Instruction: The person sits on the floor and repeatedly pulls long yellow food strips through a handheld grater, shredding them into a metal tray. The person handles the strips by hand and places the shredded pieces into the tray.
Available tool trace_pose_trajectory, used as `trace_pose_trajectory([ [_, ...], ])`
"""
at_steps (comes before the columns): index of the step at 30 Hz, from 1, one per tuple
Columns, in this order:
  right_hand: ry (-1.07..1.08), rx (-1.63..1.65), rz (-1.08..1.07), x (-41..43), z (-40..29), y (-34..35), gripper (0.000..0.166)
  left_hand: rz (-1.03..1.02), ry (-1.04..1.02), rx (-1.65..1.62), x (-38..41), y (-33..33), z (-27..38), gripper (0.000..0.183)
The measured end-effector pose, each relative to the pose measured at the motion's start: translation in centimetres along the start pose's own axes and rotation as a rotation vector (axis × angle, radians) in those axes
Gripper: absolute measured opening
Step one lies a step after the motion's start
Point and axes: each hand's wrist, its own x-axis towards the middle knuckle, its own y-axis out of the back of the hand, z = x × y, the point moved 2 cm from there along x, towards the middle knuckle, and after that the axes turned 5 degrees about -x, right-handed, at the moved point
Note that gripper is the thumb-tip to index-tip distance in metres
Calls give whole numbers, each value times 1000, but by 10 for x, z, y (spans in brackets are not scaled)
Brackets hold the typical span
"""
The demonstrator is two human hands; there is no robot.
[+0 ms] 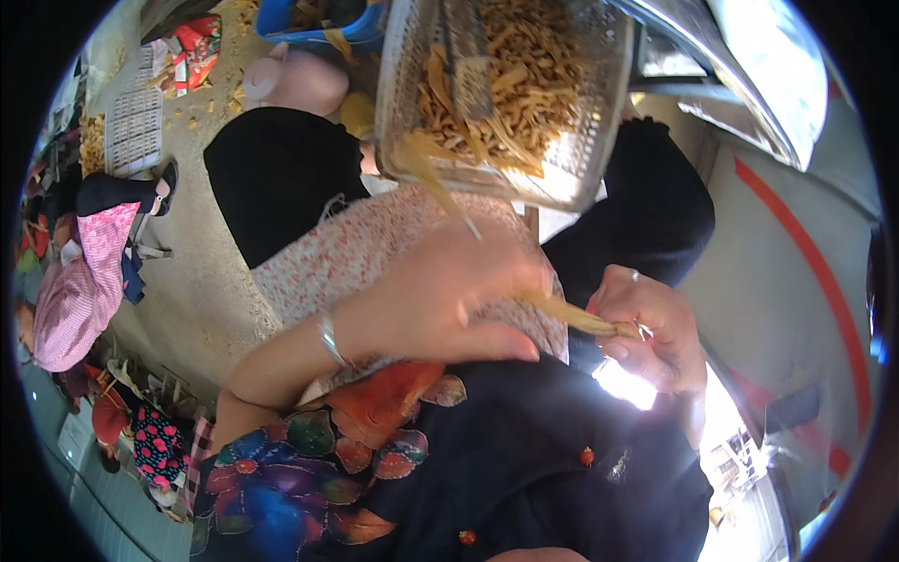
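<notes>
A tan dried plant strip (576, 316) stretches between my two hands over my lap. At its frayed end, my right hand (650, 330), with a ring on one finger, pinches it between thumb and fingers. My left hand (449, 295), wearing a silver bracelet, is blurred and curls over the other end. A second yellowish length (435, 179) shows beyond the left knuckles; whether it belongs to the same strip I cannot tell. Beyond my hands, a perforated plastic basket (590, 165) holds many short tan pieces (541, 84), with a flat, dark, metal-looking bar (467, 63) lying across them.
A speckled apron (351, 235) covers my lap. At the upper left stand a pink jug (302, 81) and a blue tub (309, 36). Other people, one in a pink checked garment (84, 302), are at the left. A white crate (133, 112) lies on the floor. Plastic sheeting (772, 70) hangs upper right.
</notes>
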Motion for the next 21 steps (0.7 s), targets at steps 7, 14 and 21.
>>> trace_pose_trajectory([
  [7,-48,-219,303,148,50,37,40,547,241,-920,11,79,-42,19],
  [14,-59,-722,507,141,80,65,42,635,919,-1029,-47,-5,-132,11],
  [21,-934,-495,-48,47,68,-34,31,171,540,-152,-8,-46,-71,16],
])
